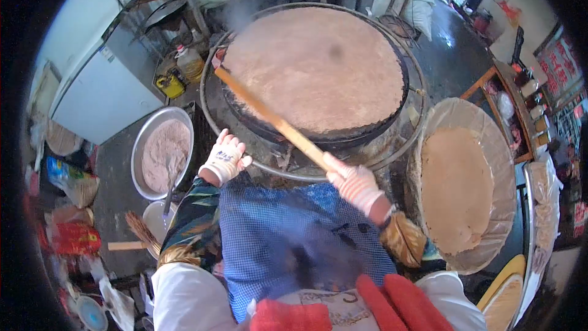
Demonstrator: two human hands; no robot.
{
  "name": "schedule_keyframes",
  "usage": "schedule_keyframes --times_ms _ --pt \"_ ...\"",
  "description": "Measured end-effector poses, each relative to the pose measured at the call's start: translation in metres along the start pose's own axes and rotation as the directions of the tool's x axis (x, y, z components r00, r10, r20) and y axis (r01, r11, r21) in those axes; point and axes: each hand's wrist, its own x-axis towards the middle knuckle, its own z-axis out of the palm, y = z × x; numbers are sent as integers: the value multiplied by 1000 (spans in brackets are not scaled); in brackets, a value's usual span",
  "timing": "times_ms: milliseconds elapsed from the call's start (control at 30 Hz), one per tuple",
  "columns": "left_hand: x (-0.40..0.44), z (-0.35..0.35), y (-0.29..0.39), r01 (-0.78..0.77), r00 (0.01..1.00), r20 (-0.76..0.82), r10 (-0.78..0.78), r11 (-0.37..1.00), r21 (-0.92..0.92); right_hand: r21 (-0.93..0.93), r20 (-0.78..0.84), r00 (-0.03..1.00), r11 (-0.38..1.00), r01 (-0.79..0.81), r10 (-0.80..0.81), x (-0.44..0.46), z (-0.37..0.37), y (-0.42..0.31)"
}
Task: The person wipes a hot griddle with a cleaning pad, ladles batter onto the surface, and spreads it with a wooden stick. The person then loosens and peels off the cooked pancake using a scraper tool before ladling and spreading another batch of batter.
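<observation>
My right hand (pixel 355 187), in a striped white glove, is wrapped round the near end of a long wooden stick (pixel 269 115). The stick slants up and left across the front of a large round griddle (pixel 401 103), its far end at the griddle's left edge. A pale brown layer of batter (pixel 312 67) covers the griddle, with steam at its upper left. My left hand (pixel 225 155), gloved too, holds nothing, fingers apart, near the metal ring (pixel 269 170) around the griddle.
At left are a metal basin of brownish flour (pixel 164 154) with a handled tool, a smaller bowl (pixel 160 217), a brush (pixel 142 230) and a white cabinet (pixel 104 101). On the right stand a plastic-lined tub of batter (pixel 456 184) and a wooden shelf (pixel 517 116).
</observation>
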Motion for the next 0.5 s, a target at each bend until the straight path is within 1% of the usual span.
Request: schedule_keyframes --times_ms 33,67,100,133,167,200,233,267,300,333,367,400,433,467,500 --pt "-5 20 2 -78 935 -346 75 997 6 -45 -51 999 999 5 -8 8 6 24" --pt "-6 11 17 -52 947 -318 39 998 -33 -126 -40 990 982 -141 137 9 -7 34" --pt "-7 6 31 -24 941 -339 2 998 -62 291 -385 923 948 127 -6 12 27 104" --pt "-10 -10 51 -2 941 -335 -43 991 -134 224 -246 939 957 -186 240 -8 -24 81" --pt "-11 -20 67 26 954 -290 -74 986 -166 477 -278 900 861 -174 335 -12 -30 110" --pt "-10 -18 86 44 946 -308 -100 982 -182 549 -346 865 826 -128 363 -17 -34 143" --pt "-10 -23 110 115 933 -312 -179 970 -213 336 -414 856 926 -172 309 -15 -38 197" --pt "-6 -25 133 154 930 -282 -237 946 -287 594 -260 797 741 -313 545 -28 -67 145" --pt "-4 -40 157 223 955 -133 -265 937 -269 655 -295 745 694 -298 598 -14 -59 188" --pt "5 -32 183 257 908 -250 -336 918 -301 749 -275 746 621 -229 607 -4 -55 194" --pt "-1 -64 201 260 939 -87 -334 850 -458 745 -191 795 612 -265 576 -9 -54 150" --pt "0 -38 231 59 796 -495 -348 859 -509 735 -105 828 603 -308 551 -20 -55 90" --pt "-7 -24 255 -159 824 -525 -212 804 -573 675 -44 902 679 -289 428 -24 -45 58" --pt "-7 38 303 -343 702 -674 -232 719 -605 616 29 953 745 -255 302 -28 -34 31" --pt "-44 -13 278 -362 913 -409 7 481 -799 600 142 962 753 -271 233 -35 -34 -7"
